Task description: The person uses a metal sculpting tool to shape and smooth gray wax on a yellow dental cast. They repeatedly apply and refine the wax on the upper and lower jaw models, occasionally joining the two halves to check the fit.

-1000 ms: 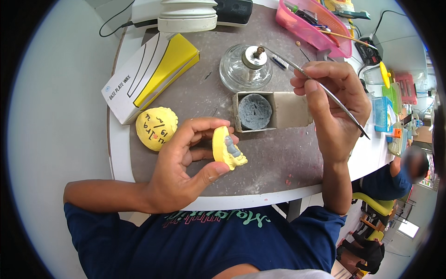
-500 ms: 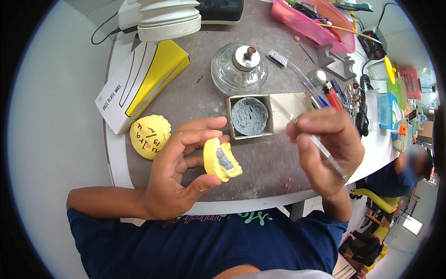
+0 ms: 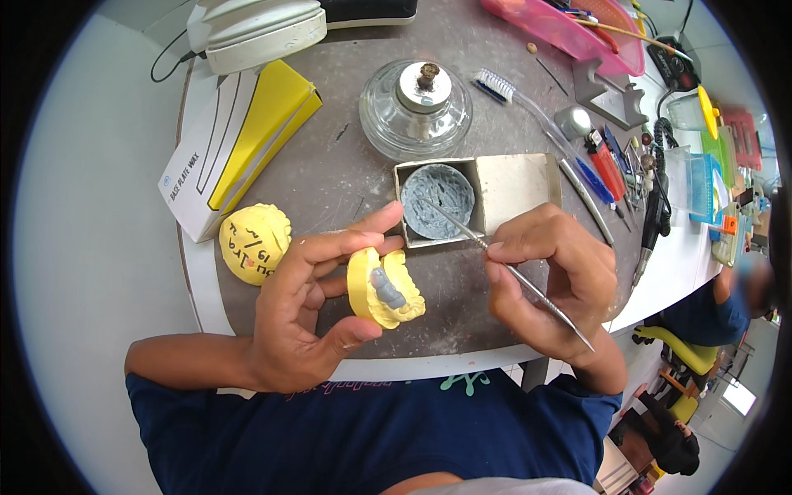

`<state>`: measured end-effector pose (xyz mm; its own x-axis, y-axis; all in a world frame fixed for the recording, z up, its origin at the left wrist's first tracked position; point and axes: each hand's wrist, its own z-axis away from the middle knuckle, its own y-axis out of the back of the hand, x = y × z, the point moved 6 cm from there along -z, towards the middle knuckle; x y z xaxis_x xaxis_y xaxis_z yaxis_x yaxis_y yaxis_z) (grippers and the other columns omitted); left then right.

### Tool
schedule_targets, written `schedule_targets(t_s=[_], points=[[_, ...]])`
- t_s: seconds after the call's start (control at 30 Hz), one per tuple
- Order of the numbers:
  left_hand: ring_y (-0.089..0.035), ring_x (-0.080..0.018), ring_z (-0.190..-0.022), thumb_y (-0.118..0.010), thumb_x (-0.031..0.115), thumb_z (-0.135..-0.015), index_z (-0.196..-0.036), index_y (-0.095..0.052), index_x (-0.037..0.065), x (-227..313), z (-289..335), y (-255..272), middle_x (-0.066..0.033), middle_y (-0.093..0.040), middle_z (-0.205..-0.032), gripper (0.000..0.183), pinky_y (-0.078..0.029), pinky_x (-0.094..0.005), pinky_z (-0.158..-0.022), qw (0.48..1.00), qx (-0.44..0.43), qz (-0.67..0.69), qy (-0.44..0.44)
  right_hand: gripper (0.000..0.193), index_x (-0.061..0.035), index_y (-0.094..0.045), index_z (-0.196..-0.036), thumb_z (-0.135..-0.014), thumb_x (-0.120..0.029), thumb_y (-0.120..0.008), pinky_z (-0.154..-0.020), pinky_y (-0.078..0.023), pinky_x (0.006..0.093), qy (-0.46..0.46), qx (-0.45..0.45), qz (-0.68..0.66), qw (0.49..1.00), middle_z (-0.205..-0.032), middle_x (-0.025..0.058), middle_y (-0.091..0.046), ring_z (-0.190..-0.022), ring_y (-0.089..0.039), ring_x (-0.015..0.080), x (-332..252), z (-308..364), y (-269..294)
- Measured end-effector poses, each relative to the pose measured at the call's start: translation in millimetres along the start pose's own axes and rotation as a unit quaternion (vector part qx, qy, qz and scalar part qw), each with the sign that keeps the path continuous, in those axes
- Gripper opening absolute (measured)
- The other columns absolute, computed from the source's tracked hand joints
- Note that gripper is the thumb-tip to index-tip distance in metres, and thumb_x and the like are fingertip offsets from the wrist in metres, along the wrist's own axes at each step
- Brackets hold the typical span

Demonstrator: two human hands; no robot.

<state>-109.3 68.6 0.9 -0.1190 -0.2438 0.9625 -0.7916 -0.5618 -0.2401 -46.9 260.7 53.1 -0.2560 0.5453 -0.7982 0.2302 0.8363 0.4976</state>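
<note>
My left hand (image 3: 309, 301) grips a yellow dental cast (image 3: 404, 290) between thumb and fingers, raised over the front of the table. Grey wax (image 3: 385, 289) covers some of its teeth. In my right hand (image 3: 553, 285), a thin metal wax carver (image 3: 535, 290) is pinched like a pen. Its far tip reaches into the round tub of grey-blue wax (image 3: 429, 216), whose surface is scraped and grooved. The tub sits in the left part of an open cardboard box (image 3: 518, 188). Left of my left hand, a second yellow cast (image 3: 254, 243) with handwriting lies on the table.
Behind the wax stands a glass spirit lamp (image 3: 417, 124) with a bare wick. A yellow-white box (image 3: 239, 148) lies at left. On the right are a toothbrush (image 3: 528, 107), a red lighter (image 3: 606, 169), a handpiece (image 3: 652, 223) and a pink basket (image 3: 569, 37). Other people sit far right.
The carver's tip has come down into the wax tub as my right hand turned and shifted slightly left. The cast stays in my left hand, tilted a little. The whole view has shifted slightly.
</note>
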Motion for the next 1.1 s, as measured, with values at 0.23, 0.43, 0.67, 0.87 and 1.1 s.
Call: schedule_targets(t_s=[0.23, 0.43, 0.67, 0.87, 1.1], points=[[-0.047, -0.0320, -0.132, -0.070, 0.018, -0.089, -0.132, -0.035, -0.002, 0.0, -0.3, -0.4, -0.0329, -0.033, -0.147, 0.059, -0.044, -0.0397, -0.106, 1.000, -0.001, 0.000, 0.008, 0.018, 0.0048, -0.064, -0.084, -0.069, 0.011, -0.070, -0.058, -0.054, 0.0256, -0.028, -0.003, -0.005, 1.000, -0.079, 0.0116, -0.065, -0.067, -0.067, 0.0168, 4.6, 1.0, -3.0], [-0.048, -0.0309, -0.132, -0.071, 0.018, -0.089, -0.132, -0.036, -0.002, 0.1, -0.6, -0.8, -0.0325, -0.034, -0.147, 0.059, -0.044, -0.0389, -0.105, 1.000, 0.001, 0.003, 0.016, 0.015, 0.0043, -0.062, -0.083, -0.071, 0.012, -0.067, -0.064, -0.051, 0.0250, -0.066, -0.004, -0.006, 0.998, -0.079, 0.0123, -0.067, -0.069, -0.064, 0.0159, 7.7, 3.1, -5.3], [-0.048, -0.0289, -0.131, -0.071, 0.018, -0.088, -0.132, -0.037, -0.001, 0.2, 0.2, -1.1, -0.0313, -0.033, -0.148, 0.059, -0.045, -0.0376, -0.105, 0.999, 0.006, 0.007, 0.031, 0.015, 0.0042, -0.064, -0.083, -0.070, 0.010, -0.070, -0.058, -0.054, 0.0251, -0.046, 0.003, -0.005, 0.999, -0.079, 0.0109, -0.066, -0.067, -0.067, 0.0157, 5.6, 0.3, -4.9], [-0.049, -0.0278, -0.130, -0.070, 0.019, -0.089, -0.132, -0.037, -0.001, 0.5, 0.4, -1.4, -0.0302, -0.033, -0.149, 0.057, -0.046, -0.0367, -0.104, 0.999, 0.007, 0.008, 0.037, 0.015, 0.0046, -0.064, -0.083, -0.070, 0.010, -0.070, -0.061, -0.054, 0.0249, -0.061, 0.018, -0.020, 0.998, -0.079, 0.0121, -0.067, -0.069, -0.067, 0.0157, 6.9, 3.1, -5.6], [-0.049, -0.0301, -0.130, -0.068, 0.026, -0.091, -0.133, -0.036, -0.002, 4.1, 1.2, 1.0, -0.0266, -0.043, -0.141, 0.060, -0.044, -0.0384, -0.105, 0.999, 0.021, -0.018, 0.043, 0.020, 0.0048, -0.057, -0.096, -0.079, 0.012, -0.064, -0.076, -0.055, 0.0283, -0.036, 0.090, -0.108, 0.989, -0.088, 0.0173, -0.067, -0.082, -0.068, 0.0195, -8.1, -0.9, 19.1]])
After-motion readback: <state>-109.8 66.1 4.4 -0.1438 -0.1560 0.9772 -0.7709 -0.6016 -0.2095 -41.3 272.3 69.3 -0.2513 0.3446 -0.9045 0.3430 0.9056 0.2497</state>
